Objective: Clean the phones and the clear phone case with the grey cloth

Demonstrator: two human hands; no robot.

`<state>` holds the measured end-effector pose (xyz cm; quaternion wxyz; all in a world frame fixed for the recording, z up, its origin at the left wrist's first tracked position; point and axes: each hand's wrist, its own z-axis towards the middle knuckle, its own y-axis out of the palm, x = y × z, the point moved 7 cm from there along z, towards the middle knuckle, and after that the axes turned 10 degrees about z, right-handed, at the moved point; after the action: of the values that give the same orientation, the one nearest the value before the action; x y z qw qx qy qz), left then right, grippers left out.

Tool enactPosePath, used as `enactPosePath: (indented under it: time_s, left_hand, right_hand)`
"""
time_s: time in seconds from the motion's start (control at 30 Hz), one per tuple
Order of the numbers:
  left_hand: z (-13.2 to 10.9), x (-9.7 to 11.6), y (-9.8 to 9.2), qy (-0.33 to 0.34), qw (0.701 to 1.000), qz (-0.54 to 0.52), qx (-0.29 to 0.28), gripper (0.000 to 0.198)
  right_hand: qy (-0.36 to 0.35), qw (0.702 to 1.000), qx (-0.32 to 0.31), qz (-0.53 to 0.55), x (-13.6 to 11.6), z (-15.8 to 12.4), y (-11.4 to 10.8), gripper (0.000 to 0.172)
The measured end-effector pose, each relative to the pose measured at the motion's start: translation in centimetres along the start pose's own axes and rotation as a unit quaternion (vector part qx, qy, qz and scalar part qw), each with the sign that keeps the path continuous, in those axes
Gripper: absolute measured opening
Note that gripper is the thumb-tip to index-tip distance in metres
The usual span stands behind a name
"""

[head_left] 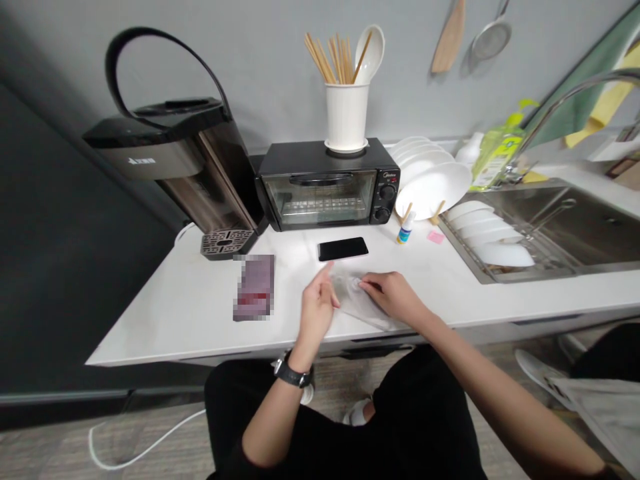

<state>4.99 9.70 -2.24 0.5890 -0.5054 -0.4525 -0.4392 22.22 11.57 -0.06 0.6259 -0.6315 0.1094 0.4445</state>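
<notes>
A clear plastic bag (361, 308) lies on the white counter (190, 313) near its front edge. My left hand (316, 311) pinches the bag's left end, thumb and fingers closed on it. My right hand (395, 296) grips the bag from the right, fingers curled over the plastic. A black phone (343, 249) lies face up just behind the hands. A dark blurred packet (255, 287) rests to the left of my left hand.
A black toaster oven (325, 187) holds a white utensil crock (346, 117). A water dispenser (185, 160) stands at the left. White plates (430, 180) lean on a rack, bowls (495, 250) sit by the sink (575, 227). A small bottle (405, 228) stands near the plates.
</notes>
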Motion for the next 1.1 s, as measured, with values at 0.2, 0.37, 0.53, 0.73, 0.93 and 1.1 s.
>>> enactPosePath:
  time_s: [0.2,0.37,0.53,0.73,0.93,1.1]
  left_hand:
    - [-0.4,1.8,0.9,-0.001,1.0,-0.005,-0.006,0.064]
    - [-0.5,2.5,1.7,0.019,0.998,0.019,-0.05,0.056]
    - [0.1,1.6,0.6,-0.002,1.0,0.005,0.001,0.062]
    - [-0.4,2.9,1.3,0.0,0.996,0.036,-0.085,0.059]
    - [-0.7,3.5,0.6,0.017,0.998,0.048,-0.04,0.057]
    - [-0.8,3.3,0.0,0.015,0.999,0.042,-0.011,0.059]
  right_hand:
    - [-0.018,0.999,0.009,0.049,-1.4,-0.3,-1.0,0.034]
    - [-0.017,0.993,0.053,0.102,-0.9,-0.6,-1.6,0.03]
    - [-0.001,0.992,-0.001,0.126,-0.1,-0.8,-0.5,0.04]
    - [0.014,0.981,0.059,0.183,-0.4,-1.2,-1.1,0.035]
    - [0.013,0.986,0.05,0.158,-0.9,-1.6,-1.3,0.032]
    - [0.008,0.988,0.035,0.147,-1.1,-1.7,-1.1,0.032]
